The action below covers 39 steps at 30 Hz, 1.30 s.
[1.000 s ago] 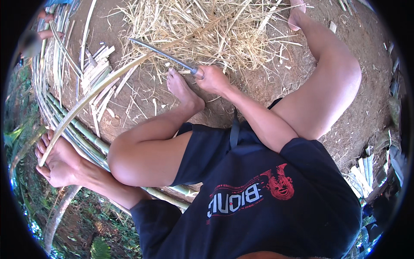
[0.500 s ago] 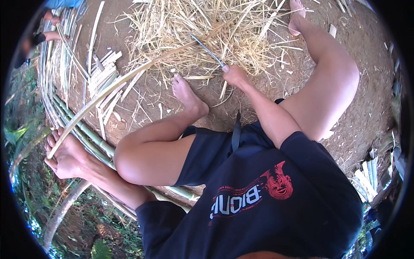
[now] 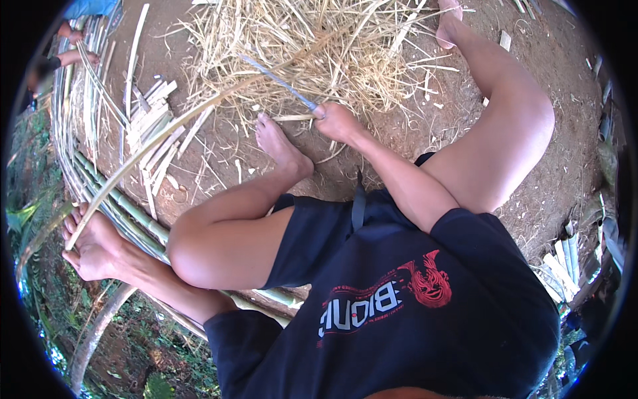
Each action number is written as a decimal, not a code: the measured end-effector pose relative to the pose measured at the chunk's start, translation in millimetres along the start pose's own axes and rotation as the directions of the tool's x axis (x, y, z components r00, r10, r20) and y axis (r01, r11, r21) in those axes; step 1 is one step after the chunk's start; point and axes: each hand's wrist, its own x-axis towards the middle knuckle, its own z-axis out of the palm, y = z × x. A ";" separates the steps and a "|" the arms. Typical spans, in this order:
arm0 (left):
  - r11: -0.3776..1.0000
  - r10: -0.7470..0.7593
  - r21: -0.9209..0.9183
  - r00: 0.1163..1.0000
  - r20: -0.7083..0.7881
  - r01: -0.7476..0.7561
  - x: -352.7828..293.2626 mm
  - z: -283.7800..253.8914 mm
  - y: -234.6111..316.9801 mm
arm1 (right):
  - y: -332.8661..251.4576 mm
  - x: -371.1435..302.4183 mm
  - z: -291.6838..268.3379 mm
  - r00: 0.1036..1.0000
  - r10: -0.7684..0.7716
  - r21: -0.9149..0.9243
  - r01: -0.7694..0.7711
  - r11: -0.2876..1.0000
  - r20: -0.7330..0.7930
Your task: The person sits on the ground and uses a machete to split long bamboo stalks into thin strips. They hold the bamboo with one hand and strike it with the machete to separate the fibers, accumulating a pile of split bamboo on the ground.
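My left hand (image 3: 98, 247), out at the far left beyond my bent knee, is closed on the near end of a long bamboo strip (image 3: 147, 147). From there the strip arches up and away to the right, over a pile of shavings (image 3: 312, 53). In my right hand (image 3: 337, 124), in front of my lap, I grip a long thin-bladed knife (image 3: 282, 83) by its handle, which my fingers mostly hide. The blade points forward and left and crosses the strip's far part. Whether its edge touches the strip I cannot tell.
Split bamboo pieces (image 3: 149, 123) lie in a heap left of my foot (image 3: 282, 147). Long green bamboo poles (image 3: 126, 199) run along my left side, with thin strips beyond. Another person's arm (image 3: 78, 58) shows at the far left. Pale offcuts (image 3: 559, 276) lie at the right.
My right hand has drawn the knife leftward, so its blade crosses the strip closer to my left hand. The left hand keeps its hold on the strip. The whole view has shifted slightly.
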 end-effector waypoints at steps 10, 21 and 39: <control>0.994 0.085 -0.059 0.989 -0.125 -0.093 -10.3 -26.6 43.8 | 51.8 32.9 1.1 0.985 0.146 -0.024 -0.149 0.989 -0.092; 0.959 0.203 0.243 0.956 -0.213 -0.149 -5.5 -56.7 37.6 | 35.9 6.8 1.6 0.986 0.119 -0.069 -0.128 0.989 -0.120; 0.841 0.213 0.481 0.969 0.124 -0.247 -35.1 -27.9 28.0 | -66.4 -49.3 9.9 0.958 -0.285 -0.025 0.285 0.958 -0.005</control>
